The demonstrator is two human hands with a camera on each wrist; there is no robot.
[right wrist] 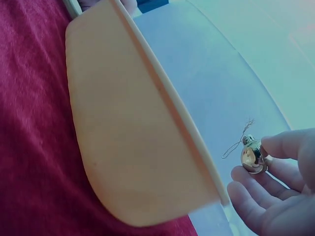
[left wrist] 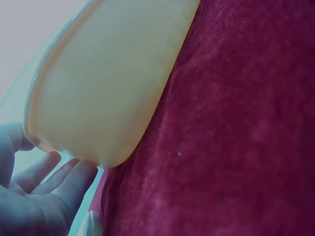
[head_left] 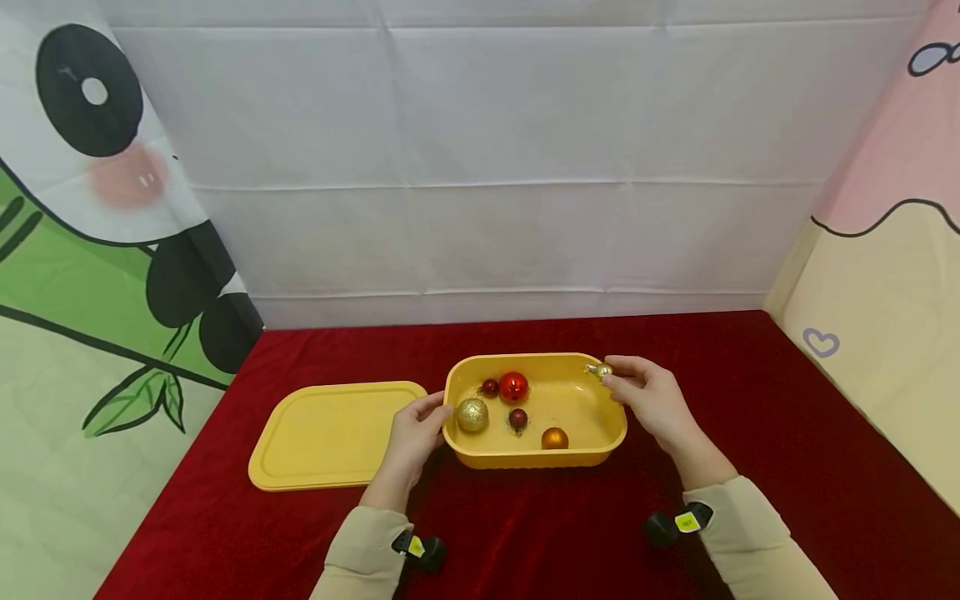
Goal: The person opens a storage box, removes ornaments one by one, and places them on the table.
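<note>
Pale creased backdrop [head_left: 510, 150] at the far side, cartoon panda panel [head_left: 112, 200] to the left, dark red cloth [head_left: 510, 533] beneath. At centre on the cloth, a yellow box [head_left: 540, 460] with loose balls inside: glittery gold ball [head_left: 472, 415] toward the left end, shiny red ball [head_left: 513, 387] toward the far side, two small dark red balls [head_left: 517, 419] close by, orange ball [head_left: 555, 438] by the near wall. Flat on the cloth to the left, a yellow lid [head_left: 322, 433]. Hands well apart: left hand [head_left: 415, 429] gripping the box's left end; right hand [head_left: 656, 404] pinching a small gold ornament [head_left: 604, 369], wire loop [right wrist: 237, 145] at its cap, by the far right corner of the box.
</note>
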